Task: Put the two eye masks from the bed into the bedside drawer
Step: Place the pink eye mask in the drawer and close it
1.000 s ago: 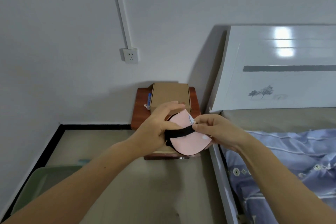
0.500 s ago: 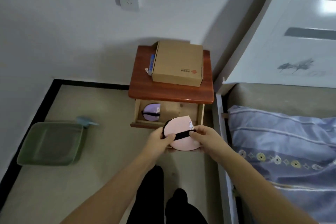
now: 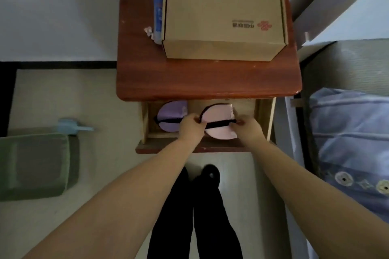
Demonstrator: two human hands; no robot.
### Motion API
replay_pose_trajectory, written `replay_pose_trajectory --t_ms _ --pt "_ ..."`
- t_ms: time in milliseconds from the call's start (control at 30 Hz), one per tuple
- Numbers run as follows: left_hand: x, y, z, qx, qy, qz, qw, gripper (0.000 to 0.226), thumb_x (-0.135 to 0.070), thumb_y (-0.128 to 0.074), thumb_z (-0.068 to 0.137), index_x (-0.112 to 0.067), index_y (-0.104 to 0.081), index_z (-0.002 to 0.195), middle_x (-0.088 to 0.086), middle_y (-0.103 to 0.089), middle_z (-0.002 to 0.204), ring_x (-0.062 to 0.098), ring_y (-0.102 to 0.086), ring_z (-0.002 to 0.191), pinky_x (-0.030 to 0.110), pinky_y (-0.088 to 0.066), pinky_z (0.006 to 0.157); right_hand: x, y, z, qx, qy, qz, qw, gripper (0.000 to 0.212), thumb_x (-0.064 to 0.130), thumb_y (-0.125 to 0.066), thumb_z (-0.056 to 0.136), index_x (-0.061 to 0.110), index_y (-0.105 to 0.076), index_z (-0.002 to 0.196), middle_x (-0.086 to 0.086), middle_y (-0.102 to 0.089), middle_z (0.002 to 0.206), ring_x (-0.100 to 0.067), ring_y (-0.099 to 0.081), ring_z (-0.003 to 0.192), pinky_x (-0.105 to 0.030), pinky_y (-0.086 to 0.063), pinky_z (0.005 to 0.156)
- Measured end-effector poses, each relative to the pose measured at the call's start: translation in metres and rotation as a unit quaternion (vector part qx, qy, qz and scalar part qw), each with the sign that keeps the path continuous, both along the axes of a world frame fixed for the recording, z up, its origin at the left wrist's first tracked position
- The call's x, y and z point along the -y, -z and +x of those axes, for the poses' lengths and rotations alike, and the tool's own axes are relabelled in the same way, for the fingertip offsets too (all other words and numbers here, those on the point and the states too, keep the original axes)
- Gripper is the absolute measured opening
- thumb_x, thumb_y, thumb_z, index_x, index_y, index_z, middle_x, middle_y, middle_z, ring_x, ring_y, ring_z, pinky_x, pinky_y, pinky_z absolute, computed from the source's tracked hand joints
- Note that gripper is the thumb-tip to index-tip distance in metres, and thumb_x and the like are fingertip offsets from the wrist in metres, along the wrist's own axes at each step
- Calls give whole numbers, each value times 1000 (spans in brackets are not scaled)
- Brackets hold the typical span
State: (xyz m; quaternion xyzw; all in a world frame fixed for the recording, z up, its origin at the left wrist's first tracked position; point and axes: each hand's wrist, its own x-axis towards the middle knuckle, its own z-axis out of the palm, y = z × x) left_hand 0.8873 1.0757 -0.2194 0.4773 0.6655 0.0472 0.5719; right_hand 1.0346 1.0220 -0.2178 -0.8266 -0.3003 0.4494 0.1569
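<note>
The bedside drawer [image 3: 270, 120] is pulled open under the red-brown nightstand top [image 3: 206, 78]. A purple eye mask [image 3: 171, 114] with a black strap lies in its left half. A pink eye mask [image 3: 219, 114] with a black strap is down inside the right half, held at both ends. My left hand [image 3: 190, 127] pinches its left end and my right hand [image 3: 248, 129] pinches the strap at its right end. Whether the pink mask touches the drawer floor I cannot tell.
A cardboard box [image 3: 223, 10] and a blue tube [image 3: 157, 14] sit on the nightstand top. A green basin [image 3: 35, 164] and a light blue scoop [image 3: 71, 127] are on the floor at left. The bed with a blue quilt [image 3: 349, 139] is at right. My legs [image 3: 202, 212] stand below the drawer.
Both hands have lowered the pink eye mask from in front of the drawer down into its right half. The view has tilted downward and moved closer to the nightstand.
</note>
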Motion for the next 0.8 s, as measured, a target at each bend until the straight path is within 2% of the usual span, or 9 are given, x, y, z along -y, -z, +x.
replay_pose_trajectory --t_ms 67,200,267,367,500,567,633,733,800 --pt "-15 33 10 -57 38 41 997 18 -18 -51 92 -2 -59 95 24 -64 107 38 -60 103 44 -52 87 -20 35 6 43 -41 11 998 38 17 -50 92 20 -49 130 0 -62 113 -11 -53 84 -17 -35 57" --pt "-17 66 22 -122 60 69 988 23 -19 -50 93 -1 -61 100 22 -67 104 32 -59 91 31 -36 64 -30 79 9 99 -75 1 992 36 16 -46 92 19 -48 128 -8 -63 119 -13 -48 79 -15 -29 49" --pt "-10 65 23 -110 31 63 991 22 -16 -51 91 0 -59 104 22 -66 105 35 -60 94 30 -37 65 -26 78 5 95 -48 -3 994 34 16 -48 91 15 -48 125 -12 -63 117 -17 -53 81 -17 -34 52" --pt "6 48 15 -77 4 66 995 23 -10 -50 90 1 -55 109 20 -62 105 34 -59 96 34 -42 70 -14 54 0 81 8 -12 997 42 24 -52 90 10 -42 129 -16 -56 123 -29 -58 100 -29 -46 74" --pt "32 6 -15 57 -166 -74 982 16 -5 -44 93 -3 -58 102 8 -57 90 22 -60 76 32 -52 70 19 1 -3 -50 126 11 991 29 28 -47 94 12 -54 117 -2 -66 92 -14 -67 75 -24 -51 60" --pt "46 -9 -40 88 -254 -215 939 24 -6 -41 95 -4 -59 79 13 -61 77 21 -62 64 25 -56 57 46 -15 -9 -187 215 -41 958 20 18 -46 96 6 -60 103 -10 -70 87 -16 -72 69 -24 -56 57" --pt "55 -15 -65 133 -347 -320 871 23 -9 -41 95 -1 -54 78 22 -63 88 30 -66 83 32 -57 71 66 -20 -14 -328 312 -103 885 21 12 -45 96 -2 -55 106 -20 -69 100 -24 -72 85 -31 -58 64" --pt "48 -21 -88 241 -522 -330 749 14 0 -39 89 -4 -51 95 28 -45 130 39 -43 126 47 -36 105 76 -22 -8 -457 456 -54 762 23 10 -44 95 4 -48 117 -19 -54 125 -32 -52 120 -49 -45 98" --pt "42 -23 -93 269 -593 -289 702 40 5 -33 86 -5 -43 125 24 -29 146 38 -29 136 48 -24 113 71 -23 -2 -472 497 -16 728 37 7 -42 93 5 -42 131 -19 -45 136 -34 -42 129 -53 -34 107"
